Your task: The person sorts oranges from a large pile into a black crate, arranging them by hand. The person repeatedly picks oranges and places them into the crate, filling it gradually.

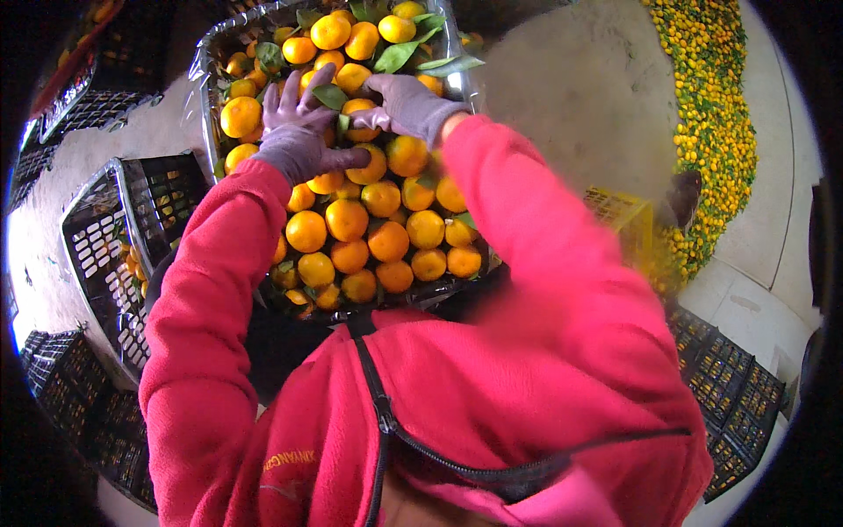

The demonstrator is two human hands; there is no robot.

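Observation:
A crate lined with clear plastic film (205,99) stands before me, full of mandarins (346,220), some with green leaves. In its near half the fruit sits close together in rough rows. Leafy fruit lies looser at the far end. My left hand (299,128), in a greyish-purple glove, rests palm down on the mandarins with its fingers spread. Its thumb lies over one mandarin (369,166). My right hand (411,105), gloved alike, reaches in from the right. Its fingertips touch the fruit beside a green leaf (330,96); whether they grip a mandarin is unclear.
A black plastic crate (122,188) with some fruit inside stands close on the left. More black crates (85,388) are at lower left, and fruit-filled ones (728,395) at lower right. A yellow crate (619,211) stands right, near a long floor pile of leafy mandarins (714,118).

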